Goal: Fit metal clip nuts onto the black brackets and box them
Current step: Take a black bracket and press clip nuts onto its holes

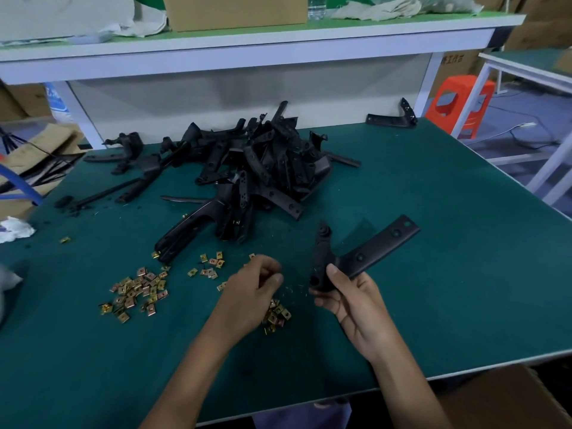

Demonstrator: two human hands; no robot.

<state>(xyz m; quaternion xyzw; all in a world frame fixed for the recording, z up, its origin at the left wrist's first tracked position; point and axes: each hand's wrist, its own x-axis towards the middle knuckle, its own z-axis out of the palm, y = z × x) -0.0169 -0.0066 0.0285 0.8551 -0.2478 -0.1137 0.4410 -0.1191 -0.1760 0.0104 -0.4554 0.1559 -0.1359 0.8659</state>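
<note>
My right hand [353, 300] grips a black L-shaped bracket [368, 252] at its bend and holds it above the green table. My left hand [250, 292] hovers over a small heap of brass-coloured clip nuts [277, 315], fingers curled together; whether a nut sits between the fingertips is hidden. A larger scatter of clip nuts [139, 291] lies to the left, with a few more clip nuts [210, 266] behind my left hand. A big pile of black brackets [257, 168] fills the middle of the table.
Loose bracket pieces [123, 150] lie at the back left, and one bracket [394, 117] at the back right edge. A cardboard box [507, 400] stands below the table's front right corner. A shelf [247, 38] overhangs the back. A white rag [14, 229] lies at the left edge.
</note>
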